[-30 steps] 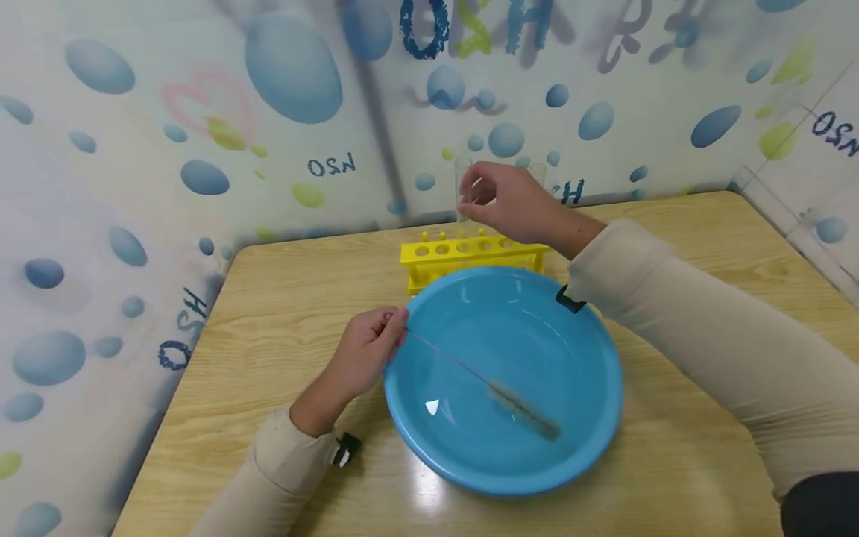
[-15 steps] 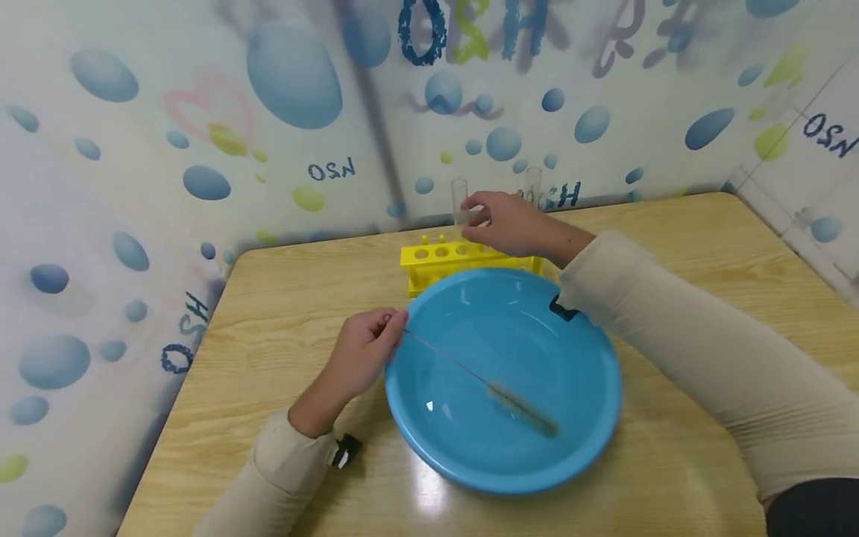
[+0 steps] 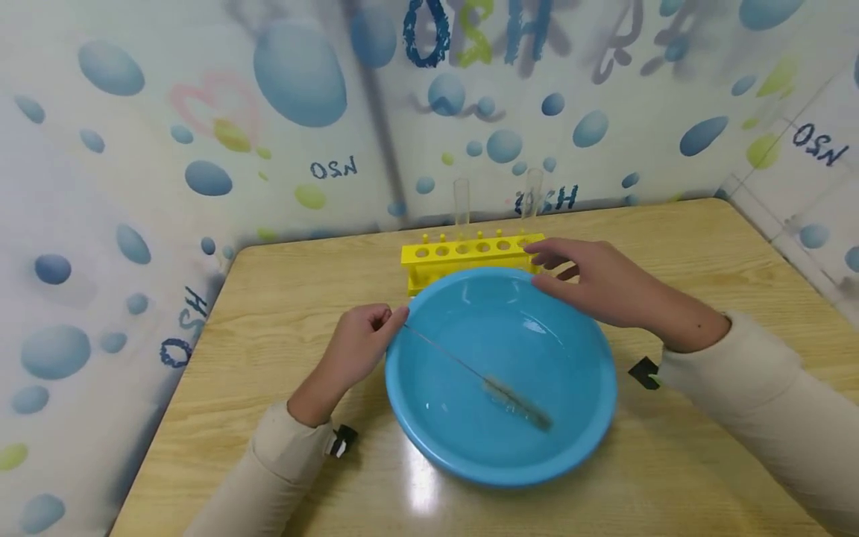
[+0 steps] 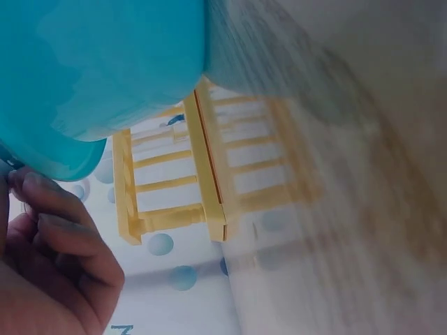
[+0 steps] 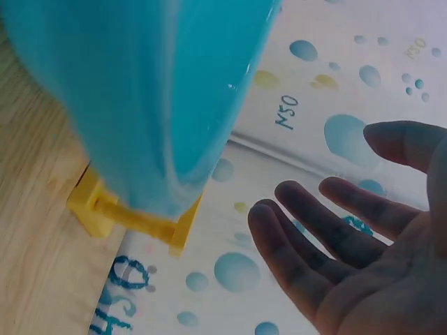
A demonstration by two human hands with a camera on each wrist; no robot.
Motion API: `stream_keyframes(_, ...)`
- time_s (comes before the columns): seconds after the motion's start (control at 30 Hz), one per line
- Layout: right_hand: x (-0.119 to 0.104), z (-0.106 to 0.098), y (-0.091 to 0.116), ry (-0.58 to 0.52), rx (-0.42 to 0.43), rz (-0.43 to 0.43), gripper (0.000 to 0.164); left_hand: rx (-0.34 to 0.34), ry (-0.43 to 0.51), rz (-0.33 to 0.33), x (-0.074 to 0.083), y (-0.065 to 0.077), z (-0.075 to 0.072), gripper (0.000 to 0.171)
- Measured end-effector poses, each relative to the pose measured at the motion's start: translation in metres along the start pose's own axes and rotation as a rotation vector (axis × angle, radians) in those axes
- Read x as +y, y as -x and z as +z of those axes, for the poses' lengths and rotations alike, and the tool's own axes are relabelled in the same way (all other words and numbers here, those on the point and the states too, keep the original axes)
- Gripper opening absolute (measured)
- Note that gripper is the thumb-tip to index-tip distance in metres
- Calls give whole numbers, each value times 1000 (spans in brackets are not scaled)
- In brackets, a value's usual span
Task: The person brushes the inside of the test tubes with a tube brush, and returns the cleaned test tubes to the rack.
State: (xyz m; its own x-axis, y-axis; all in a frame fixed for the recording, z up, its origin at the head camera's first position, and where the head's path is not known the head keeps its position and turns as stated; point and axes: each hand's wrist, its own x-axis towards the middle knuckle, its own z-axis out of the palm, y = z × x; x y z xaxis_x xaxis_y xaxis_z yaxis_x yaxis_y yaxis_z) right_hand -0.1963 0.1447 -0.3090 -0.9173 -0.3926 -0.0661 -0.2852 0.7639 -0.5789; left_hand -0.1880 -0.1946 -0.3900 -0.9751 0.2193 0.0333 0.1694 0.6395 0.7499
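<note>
My left hand [image 3: 365, 339] pinches the thin wire handle of a test tube brush [image 3: 517, 403] at the left rim of a blue basin [image 3: 400, 418]. The brush's bristled end lies in the water inside the basin. My right hand [image 3: 597, 283] hovers over the basin's far right rim, fingers spread and holding nothing, as the right wrist view also shows. Behind the basin stands a yellow test tube rack [image 3: 429, 257]. Two clear glass test tubes stand upright in it: one test tube [image 3: 461, 205] near the middle, another test tube [image 3: 532, 198] at the right end.
The wooden table [image 3: 288, 298] meets a wall [image 3: 268, 171] printed with blue bubbles and lettering close behind the rack. In the head view, the basin hides part of the rack's lower front.
My right hand has let go of the middle test tube, now standing lower in the rack, and has moved right and toward me. The left hand keeps its hold on the brush.
</note>
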Motion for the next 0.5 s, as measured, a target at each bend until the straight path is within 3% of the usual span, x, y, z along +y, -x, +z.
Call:
stream_keyframes(0.13, 13, -5, 13, 30, 14, 27, 52, -7, -7, -13, -3, -1, 1, 51)
stream_keyframes(0.37, 37, 9, 20, 122, 46, 112, 59, -42, -16, -41, -7, 0, -8, 54)
stream_keyframes(0.43, 39, 13, 19, 173, 53, 128, 65, -19, -74, -44, -6, 0, -16, 56)
stream_keyframes(0.5, 40, 17, 17, 233, 72, 127, 69, 3, -192, -41, -3, 1, -26, 60)
